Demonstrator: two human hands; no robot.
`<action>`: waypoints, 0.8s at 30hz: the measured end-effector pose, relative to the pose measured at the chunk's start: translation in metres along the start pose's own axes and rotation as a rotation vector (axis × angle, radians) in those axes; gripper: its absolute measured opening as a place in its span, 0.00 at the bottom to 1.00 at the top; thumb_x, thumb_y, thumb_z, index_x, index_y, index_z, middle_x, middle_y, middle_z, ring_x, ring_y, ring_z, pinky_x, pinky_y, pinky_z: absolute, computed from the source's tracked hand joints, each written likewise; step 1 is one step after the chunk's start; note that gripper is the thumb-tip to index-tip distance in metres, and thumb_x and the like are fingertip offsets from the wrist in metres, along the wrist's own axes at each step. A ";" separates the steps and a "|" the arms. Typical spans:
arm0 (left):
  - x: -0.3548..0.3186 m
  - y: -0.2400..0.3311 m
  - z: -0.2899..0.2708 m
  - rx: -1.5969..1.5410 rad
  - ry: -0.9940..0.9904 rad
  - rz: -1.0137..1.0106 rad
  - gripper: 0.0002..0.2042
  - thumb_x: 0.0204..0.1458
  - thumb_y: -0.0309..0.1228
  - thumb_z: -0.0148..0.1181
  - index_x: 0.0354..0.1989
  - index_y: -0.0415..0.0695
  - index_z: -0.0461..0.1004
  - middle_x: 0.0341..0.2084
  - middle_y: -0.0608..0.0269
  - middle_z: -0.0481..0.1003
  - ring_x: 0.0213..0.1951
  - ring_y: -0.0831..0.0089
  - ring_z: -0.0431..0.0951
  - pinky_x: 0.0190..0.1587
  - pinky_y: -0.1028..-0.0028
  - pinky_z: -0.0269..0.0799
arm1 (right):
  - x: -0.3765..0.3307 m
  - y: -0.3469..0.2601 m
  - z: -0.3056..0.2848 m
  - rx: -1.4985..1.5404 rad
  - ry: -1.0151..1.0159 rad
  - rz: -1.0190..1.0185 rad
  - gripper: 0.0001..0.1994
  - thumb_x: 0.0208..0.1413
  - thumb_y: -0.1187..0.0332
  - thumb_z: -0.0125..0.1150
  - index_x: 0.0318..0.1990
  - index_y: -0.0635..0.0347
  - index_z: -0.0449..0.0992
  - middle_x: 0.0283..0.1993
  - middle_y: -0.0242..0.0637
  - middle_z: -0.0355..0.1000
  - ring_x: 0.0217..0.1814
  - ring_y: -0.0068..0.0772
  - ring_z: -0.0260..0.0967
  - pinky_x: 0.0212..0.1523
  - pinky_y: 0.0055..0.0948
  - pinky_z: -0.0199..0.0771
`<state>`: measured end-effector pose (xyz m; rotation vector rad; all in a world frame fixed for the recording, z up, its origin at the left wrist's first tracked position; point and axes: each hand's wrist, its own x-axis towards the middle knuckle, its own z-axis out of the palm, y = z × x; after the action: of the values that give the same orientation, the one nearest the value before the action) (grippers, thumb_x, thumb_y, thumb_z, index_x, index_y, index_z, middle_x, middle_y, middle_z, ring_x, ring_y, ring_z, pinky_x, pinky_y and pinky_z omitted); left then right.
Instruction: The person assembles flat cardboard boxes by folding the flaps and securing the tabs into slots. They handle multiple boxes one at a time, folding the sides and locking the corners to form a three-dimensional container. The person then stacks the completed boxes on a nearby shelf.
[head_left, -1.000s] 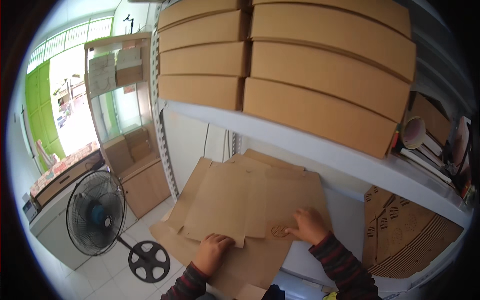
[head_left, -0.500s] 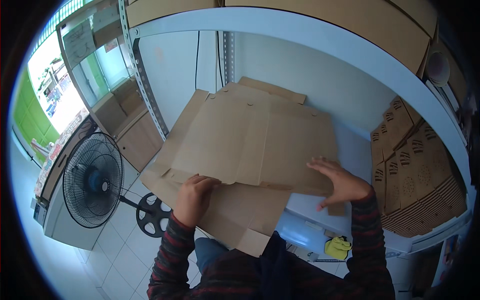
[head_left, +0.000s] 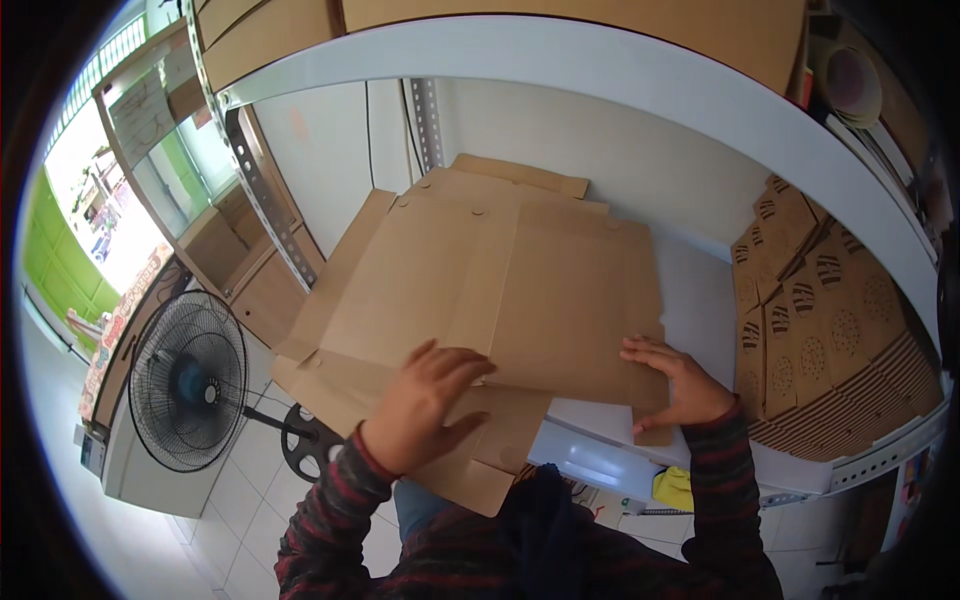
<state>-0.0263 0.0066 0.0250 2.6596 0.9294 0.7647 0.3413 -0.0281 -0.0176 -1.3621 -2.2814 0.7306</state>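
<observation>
- One white shelf (head_left: pixel 700 300) is carrying the work, and a second white shelf board (head_left: pixel 600 70) is running above it with flat brown cartons lying on top.
- One large flat cardboard sheet (head_left: pixel 560 290), a die-cut box blank, is lying on top of the pile at the middle of the shelf, its near edge hanging over the shelf's front edge.
- At least two more cardboard blanks (head_left: pixel 340 300) are lying under it, sticking out past the shelf's left edge and front edge; an exact count is hidden by the top sheet.
- One stack of printed cardboard blanks (head_left: pixel 830 330), brown with round and striped cup-like prints, is leaning at the right end of the shelf, well apart from the top sheet; the pieces are too many and too overlapped to count.
- One black pedestal fan (head_left: pixel 190 380) is standing on the tiled floor, below and left of the shelf.
- Two hands are working, both in striped sleeves.
- The left hand (head_left: pixel 425 400) is lying open, palm down, fingers spread, pressing the near edge of the top sheet where it overlaps the blank beneath.
- The right hand (head_left: pixel 675 385) is also open and flat, fingers pointing left, pressing the sheet's near right corner at the shelf's front edge.
- One small yellow object (head_left: pixel 675 487) is showing below the shelf's front edge; its kind is unclear.
</observation>
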 end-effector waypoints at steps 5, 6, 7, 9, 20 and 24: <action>0.023 -0.013 0.042 0.011 -0.097 0.118 0.08 0.49 0.30 0.63 0.36 0.42 0.76 0.34 0.57 0.77 0.38 0.57 0.78 0.45 0.60 0.72 | -0.004 -0.009 -0.001 -0.098 -0.108 -0.011 0.53 0.29 0.50 0.81 0.67 0.55 0.59 0.73 0.46 0.51 0.77 0.46 0.39 0.73 0.44 0.40; 0.028 -0.014 0.046 0.020 -0.127 0.111 0.07 0.50 0.30 0.63 0.34 0.41 0.77 0.31 0.57 0.77 0.34 0.57 0.78 0.41 0.62 0.74 | -0.005 -0.008 -0.002 -0.056 -0.118 -0.011 0.54 0.30 0.50 0.81 0.68 0.55 0.58 0.73 0.45 0.50 0.78 0.45 0.38 0.74 0.43 0.39; 0.030 -0.014 0.046 0.005 -0.072 0.081 0.06 0.50 0.30 0.62 0.32 0.41 0.77 0.29 0.56 0.77 0.32 0.56 0.78 0.37 0.63 0.74 | -0.006 -0.007 -0.004 -0.013 -0.129 -0.012 0.55 0.30 0.50 0.81 0.68 0.55 0.57 0.74 0.44 0.49 0.78 0.44 0.37 0.74 0.43 0.38; 0.037 -0.013 0.041 -0.026 0.037 0.019 0.05 0.51 0.29 0.62 0.28 0.40 0.76 0.24 0.56 0.75 0.26 0.56 0.77 0.31 0.64 0.73 | -0.009 -0.004 -0.010 0.139 -0.141 -0.041 0.56 0.29 0.52 0.81 0.69 0.55 0.55 0.74 0.43 0.49 0.78 0.42 0.36 0.74 0.42 0.36; 0.030 -0.047 0.041 -0.179 0.019 -0.067 0.05 0.52 0.28 0.62 0.30 0.39 0.77 0.26 0.54 0.76 0.29 0.56 0.78 0.32 0.65 0.73 | -0.011 -0.013 -0.013 0.208 -0.017 -0.018 0.41 0.28 0.73 0.80 0.58 0.59 0.69 0.65 0.41 0.64 0.72 0.43 0.53 0.71 0.40 0.51; 0.023 -0.051 0.038 -0.222 0.000 -0.053 0.04 0.51 0.26 0.63 0.31 0.39 0.78 0.29 0.54 0.77 0.30 0.56 0.78 0.34 0.65 0.74 | -0.006 -0.022 0.000 0.250 0.104 -0.001 0.25 0.35 0.75 0.76 0.46 0.61 0.76 0.59 0.41 0.69 0.65 0.43 0.62 0.66 0.39 0.59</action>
<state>-0.0164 0.0596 -0.0166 2.4345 0.8569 0.8050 0.3285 -0.0425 -0.0048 -1.2517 -2.0321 0.8894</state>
